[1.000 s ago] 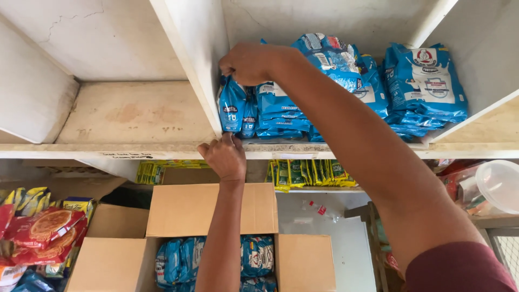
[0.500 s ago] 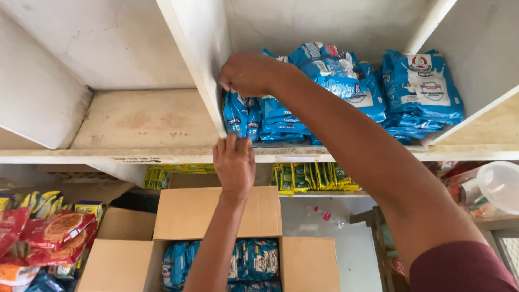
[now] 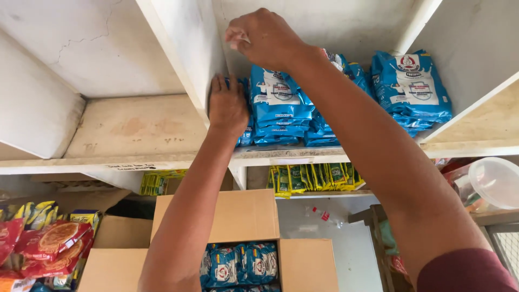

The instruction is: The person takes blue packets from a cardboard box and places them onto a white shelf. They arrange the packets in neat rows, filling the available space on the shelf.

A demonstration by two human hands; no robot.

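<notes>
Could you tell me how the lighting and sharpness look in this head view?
Head view: soft, even daylight, no harsh glare; the blue packets are sharp; the left hand and right hand show slight blur; the cardboard box below is dimmer.

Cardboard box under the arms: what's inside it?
The cardboard box holds blue packets like the stack on the shelf. Only the top layer near the flap shows; the left arm and the frame edge hide the rest.

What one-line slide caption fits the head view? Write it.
Left hand and right hand reach stacked blue foil packets on a white shelf above an open cardboard box.
</notes>
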